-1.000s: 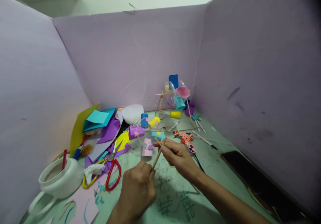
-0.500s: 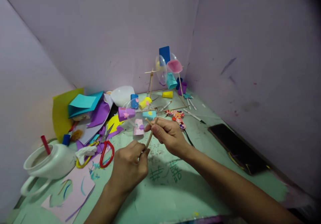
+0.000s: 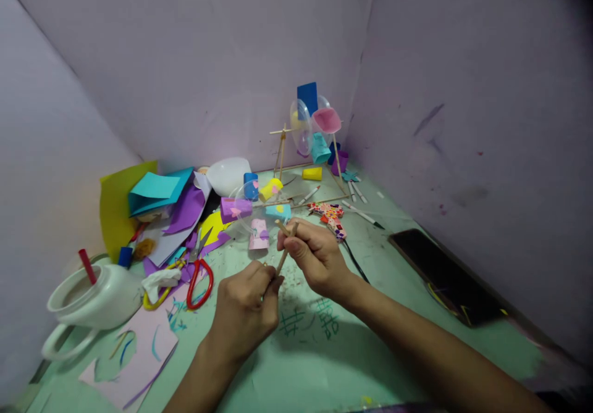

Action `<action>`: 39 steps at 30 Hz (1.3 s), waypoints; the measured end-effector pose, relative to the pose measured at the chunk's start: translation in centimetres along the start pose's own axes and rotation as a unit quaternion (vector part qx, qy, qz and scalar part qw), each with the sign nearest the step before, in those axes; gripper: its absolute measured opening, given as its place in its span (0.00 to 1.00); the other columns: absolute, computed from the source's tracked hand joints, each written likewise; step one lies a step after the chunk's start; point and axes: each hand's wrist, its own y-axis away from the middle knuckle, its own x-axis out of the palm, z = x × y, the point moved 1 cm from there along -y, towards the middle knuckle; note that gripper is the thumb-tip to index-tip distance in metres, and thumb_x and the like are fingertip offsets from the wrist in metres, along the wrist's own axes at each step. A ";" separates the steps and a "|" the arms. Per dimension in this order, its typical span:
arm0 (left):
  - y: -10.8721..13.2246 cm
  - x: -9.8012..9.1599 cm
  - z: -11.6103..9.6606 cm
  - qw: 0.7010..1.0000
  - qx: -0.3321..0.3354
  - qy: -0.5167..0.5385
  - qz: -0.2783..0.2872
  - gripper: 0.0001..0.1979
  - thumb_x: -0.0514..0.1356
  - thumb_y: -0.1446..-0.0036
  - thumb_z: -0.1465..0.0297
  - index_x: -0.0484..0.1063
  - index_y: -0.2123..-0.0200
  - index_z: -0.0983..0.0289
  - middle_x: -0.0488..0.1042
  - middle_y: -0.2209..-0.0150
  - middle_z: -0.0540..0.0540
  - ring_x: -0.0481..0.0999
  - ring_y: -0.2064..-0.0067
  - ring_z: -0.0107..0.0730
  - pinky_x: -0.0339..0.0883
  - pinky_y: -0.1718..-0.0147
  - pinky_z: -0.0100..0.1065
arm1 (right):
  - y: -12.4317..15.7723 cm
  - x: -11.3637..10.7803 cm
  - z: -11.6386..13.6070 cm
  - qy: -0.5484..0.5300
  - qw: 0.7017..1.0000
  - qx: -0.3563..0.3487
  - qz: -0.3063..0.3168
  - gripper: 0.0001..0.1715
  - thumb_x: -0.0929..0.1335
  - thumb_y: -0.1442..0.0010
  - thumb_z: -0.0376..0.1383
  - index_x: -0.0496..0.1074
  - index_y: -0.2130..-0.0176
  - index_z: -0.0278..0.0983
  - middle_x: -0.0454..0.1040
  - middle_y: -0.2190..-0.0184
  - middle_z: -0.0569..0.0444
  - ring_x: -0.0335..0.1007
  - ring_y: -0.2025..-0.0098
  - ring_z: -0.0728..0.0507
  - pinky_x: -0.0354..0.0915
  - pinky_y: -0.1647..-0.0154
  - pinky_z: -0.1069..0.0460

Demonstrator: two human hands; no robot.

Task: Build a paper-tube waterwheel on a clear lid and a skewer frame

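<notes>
Thin wooden sticks (image 3: 281, 262) are pinched between my two hands over the middle of the table. My left hand (image 3: 250, 296) closes on their lower end. Higher up, my right hand (image 3: 315, 255) grips them near the tips, where two ends cross or spread apart. Just beyond the fingers lies a clear plastic disc (image 3: 238, 225) with paper cups around it: purple (image 3: 235, 209), yellow (image 3: 270, 189), blue (image 3: 251, 186), light blue (image 3: 278, 212) and pink (image 3: 259, 234). A flower-patterned glue gun (image 3: 331, 215) rests behind my right hand.
A stick frame (image 3: 281, 154) carrying a wheel of discs and cups stands at the back. On the left are scissors (image 3: 200, 283), a white teapot-like vessel (image 3: 106, 296), paper scraps (image 3: 134, 363) and coloured sheets (image 3: 123, 209). Markers (image 3: 364, 214) and a dark phone-like slab (image 3: 445, 274) lie right.
Both hands keep their hold on the sticks, which have turned slightly so the upper ends show more clearly. The whole view has shifted a little.
</notes>
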 end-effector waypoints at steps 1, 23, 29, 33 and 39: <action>-0.1 0.0 0.0 1.000 -0.003 0.001 0.003 0.08 0.54 0.45 0.77 0.64 0.76 0.64 0.62 0.79 0.47 0.63 0.79 0.23 0.53 0.79 0.28 | 0.0 -0.2 -0.1 0.012 1.000 -0.003 0.004 0.12 0.60 0.38 0.32 0.65 0.73 0.35 0.61 0.78 0.58 0.58 0.74 0.50 0.57 0.72 0.54; -5.6 -6.7 0.6 0.987 -0.053 0.145 0.044 0.10 0.53 0.43 0.73 0.74 0.63 0.61 0.75 0.73 0.50 0.74 0.70 0.26 0.66 0.69 0.27 | 0.2 -0.7 -0.4 0.029 0.999 -0.020 0.001 0.14 0.59 0.38 0.33 0.65 0.74 0.35 0.62 0.78 0.56 0.58 0.74 0.49 0.56 0.72 0.54; -8.7 -6.8 -0.9 0.993 -0.044 0.092 0.060 0.12 0.51 0.43 0.73 0.67 0.55 0.64 0.72 0.77 0.47 0.71 0.75 0.25 0.65 0.74 0.26 | 0.2 -0.7 -0.2 0.026 0.999 -0.019 0.005 0.14 0.59 0.38 0.33 0.64 0.75 0.36 0.62 0.78 0.56 0.58 0.75 0.49 0.56 0.72 0.54; -9.8 -6.3 -2.0 0.993 0.076 -0.059 0.074 0.14 0.49 0.43 0.75 0.65 0.55 0.63 0.73 0.72 0.50 0.72 0.73 0.27 0.64 0.74 0.28 | 0.2 -0.8 -0.1 0.018 0.999 -0.031 0.001 0.14 0.59 0.39 0.31 0.61 0.76 0.37 0.61 0.78 0.56 0.57 0.74 0.49 0.56 0.72 0.54; -9.9 -5.9 -3.3 0.934 0.257 -0.250 -0.004 0.16 0.48 0.51 0.80 0.66 0.58 0.66 0.74 0.72 0.55 0.73 0.72 0.35 0.62 0.75 0.33 | 0.2 -0.9 -0.2 0.012 0.999 -0.046 -0.010 0.13 0.59 0.40 0.31 0.58 0.76 0.38 0.61 0.78 0.57 0.57 0.75 0.49 0.57 0.72 0.54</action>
